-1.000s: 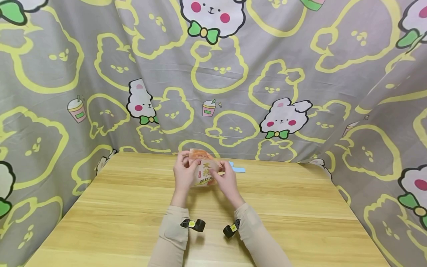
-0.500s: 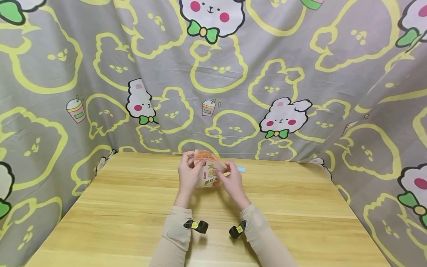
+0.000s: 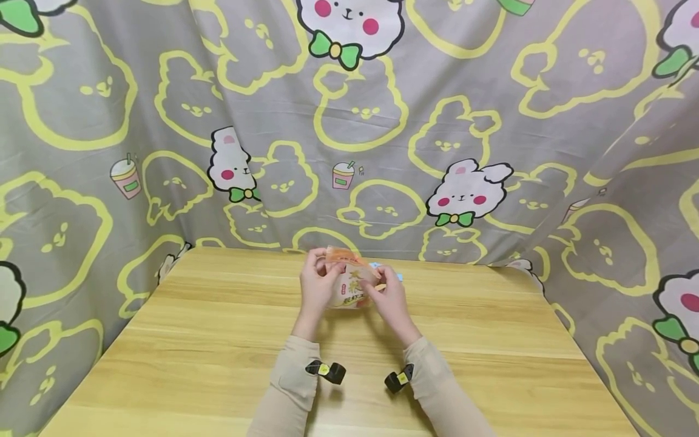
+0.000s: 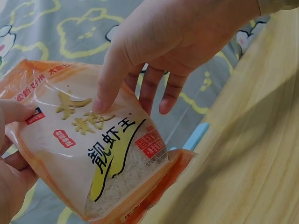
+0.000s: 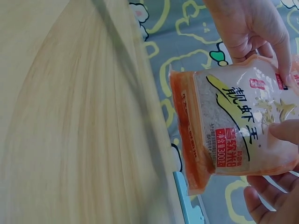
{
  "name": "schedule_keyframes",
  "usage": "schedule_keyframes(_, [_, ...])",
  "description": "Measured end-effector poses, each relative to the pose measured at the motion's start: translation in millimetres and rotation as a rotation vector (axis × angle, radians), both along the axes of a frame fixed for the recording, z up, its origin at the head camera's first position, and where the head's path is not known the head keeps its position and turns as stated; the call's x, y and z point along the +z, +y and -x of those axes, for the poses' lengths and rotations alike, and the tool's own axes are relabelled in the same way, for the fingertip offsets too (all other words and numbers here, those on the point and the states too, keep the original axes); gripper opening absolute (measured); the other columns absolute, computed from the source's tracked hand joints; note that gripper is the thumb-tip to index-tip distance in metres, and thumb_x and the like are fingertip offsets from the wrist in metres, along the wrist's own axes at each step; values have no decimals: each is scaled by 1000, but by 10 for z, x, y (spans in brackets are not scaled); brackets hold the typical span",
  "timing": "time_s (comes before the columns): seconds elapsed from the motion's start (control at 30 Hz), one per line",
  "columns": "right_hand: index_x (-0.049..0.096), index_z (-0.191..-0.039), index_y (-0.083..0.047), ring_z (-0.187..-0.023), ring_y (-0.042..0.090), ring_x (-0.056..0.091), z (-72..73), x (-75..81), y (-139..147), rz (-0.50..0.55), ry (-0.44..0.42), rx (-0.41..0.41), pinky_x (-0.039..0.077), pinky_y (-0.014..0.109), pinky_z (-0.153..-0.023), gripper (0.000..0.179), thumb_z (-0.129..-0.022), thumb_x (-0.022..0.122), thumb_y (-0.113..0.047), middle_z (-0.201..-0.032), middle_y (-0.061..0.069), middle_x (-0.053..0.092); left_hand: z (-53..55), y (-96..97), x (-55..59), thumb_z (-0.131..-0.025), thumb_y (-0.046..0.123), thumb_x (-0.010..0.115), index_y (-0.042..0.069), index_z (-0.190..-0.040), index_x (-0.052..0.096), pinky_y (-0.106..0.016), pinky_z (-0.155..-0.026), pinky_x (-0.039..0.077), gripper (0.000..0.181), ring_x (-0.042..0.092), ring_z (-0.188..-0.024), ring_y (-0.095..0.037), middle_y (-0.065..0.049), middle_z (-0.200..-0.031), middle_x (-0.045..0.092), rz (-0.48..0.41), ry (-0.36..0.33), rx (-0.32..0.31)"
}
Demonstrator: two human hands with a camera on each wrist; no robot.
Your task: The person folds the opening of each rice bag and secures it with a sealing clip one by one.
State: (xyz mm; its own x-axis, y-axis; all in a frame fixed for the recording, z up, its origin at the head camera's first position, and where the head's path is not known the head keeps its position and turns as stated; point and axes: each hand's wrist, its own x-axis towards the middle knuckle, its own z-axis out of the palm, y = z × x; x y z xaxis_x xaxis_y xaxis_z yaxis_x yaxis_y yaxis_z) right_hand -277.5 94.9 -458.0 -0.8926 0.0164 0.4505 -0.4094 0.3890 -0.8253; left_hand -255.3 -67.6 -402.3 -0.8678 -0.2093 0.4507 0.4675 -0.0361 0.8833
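Left hand (image 3: 318, 290): we see thumb and fingers pinching the rice bag (image 3: 352, 292) | right hand (image 3: 392, 300): thumb front, fingers behind, gripping its right side | bag: above the table (image 3: 191, 340)

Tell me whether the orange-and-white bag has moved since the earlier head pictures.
Yes, rightward: the bag, centred slightly left of the central pink cup print a second ago, is now centred slightly right of it.
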Motion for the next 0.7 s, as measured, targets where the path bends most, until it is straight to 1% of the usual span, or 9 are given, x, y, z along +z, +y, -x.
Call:
schedule_keyframes(0.17, [56,-97,-5,-78,15,57,-8,-22,63,-29,54,-13,46,19,-56,27,-84,74,-20,-90,10,61,3,49,-17,-83,-8,69,-12,-106,51,-17,-60,50,29,62,-66,-8,-36,-89,66,4,-3,-8])
schedule_keyframes(0.27, [56,-98,-5,-79,16,57,-17,-17,103,-35,21,-20,47,19,-57,27,-83,75,-18,-90,10,61,6,78,-32,-82,-9,70,-12,-104,51,-17,-60,50,29,63,-66,-8,-37,-88,66,-1,-5,-20])
schedule_keyframes(0.37, [57,-99,-5,-80,15,57,-29,-2,140,-34,-44,-26,48,19,-59,27,-83,76,-15,-90,11,62,5,103,-45,-82,-9,70,-12,-104,51,-17,-61,52,29,64,-67,-8,-37,-91,66,-10,-10,-35])
schedule_keyframes(0.43, [57,-99,-5,-80,14,56,-37,2,163,-35,-73,-25,49,19,-60,26,-83,76,-14,-90,11,63,3,119,-52,-82,-9,70,-12,-105,51,-18,-62,53,29,66,-70,-10,-36,-94,67,-14,-17,-45])
schedule_keyframes(0.5, [57,-99,-6,-80,14,56,-47,4,185,-32,-90,-24,49,19,-60,25,-84,76,-13,-90,11,63,-2,132,-59,-82,-9,69,-11,-105,51,-19,-63,53,29,68,-72,-15,-36,-95,67,-8,-27,-55])
schedule_keyframes(0.63, [57,-99,-6,-81,15,56,-59,-5,225,-48,-96,-32,49,18,-62,25,-84,75,-12,-91,11,63,-11,154,-72,-83,-9,68,-12,-106,52,-23,-64,55,28,69,-76,-37,-35,-94,68,9,-38,-76])
schedule_keyframes(0.7, [57,-99,-6,-82,15,57,-57,-14,244,-63,-86,-39,48,17,-62,24,-84,75,-12,-91,11,64,-15,165,-79,-83,-9,68,-12,-106,52,-23,-64,55,28,68,-79,-43,-34,-95,68,14,-37,-79])
